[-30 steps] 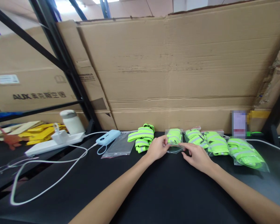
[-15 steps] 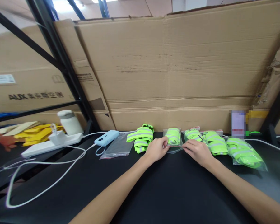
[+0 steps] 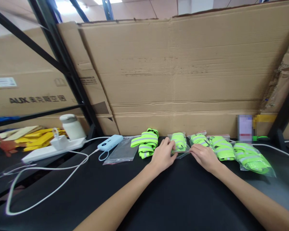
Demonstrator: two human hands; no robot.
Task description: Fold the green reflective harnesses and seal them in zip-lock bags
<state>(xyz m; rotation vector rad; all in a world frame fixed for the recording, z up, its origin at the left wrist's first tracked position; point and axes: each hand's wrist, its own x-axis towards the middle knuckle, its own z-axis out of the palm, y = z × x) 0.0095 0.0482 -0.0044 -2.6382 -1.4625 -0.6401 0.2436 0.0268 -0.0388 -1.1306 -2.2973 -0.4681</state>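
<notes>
Between my hands a clear plastic bag (image 3: 185,149) lies on the black table, a rolled neon-green strap (image 3: 179,141) with grey reflective stripes inside it. My left hand (image 3: 163,153) grips the bag's left side, fingers on top and thumb at its near edge. At the near right corner, my right hand (image 3: 203,156) pinches the bag, its fingers closed together. Just left of my left hand sits an unbagged bundle of green strap (image 3: 146,144). Right of the held bag are several bagged green straps (image 3: 222,148), the closest one partly behind my right hand.
A flat clear bag (image 3: 122,152) and a light-blue power bank (image 3: 110,142) lie on the left. Beyond them are a white power strip (image 3: 54,150), a looping cable (image 3: 60,186) and a white bottle (image 3: 72,126). A cardboard wall (image 3: 183,77) rises behind the table.
My left hand's fingers have shifted forward over the bag's left side, and its thumb shows along the near edge. My right hand stays pinched at the right corner, moved only slightly.
</notes>
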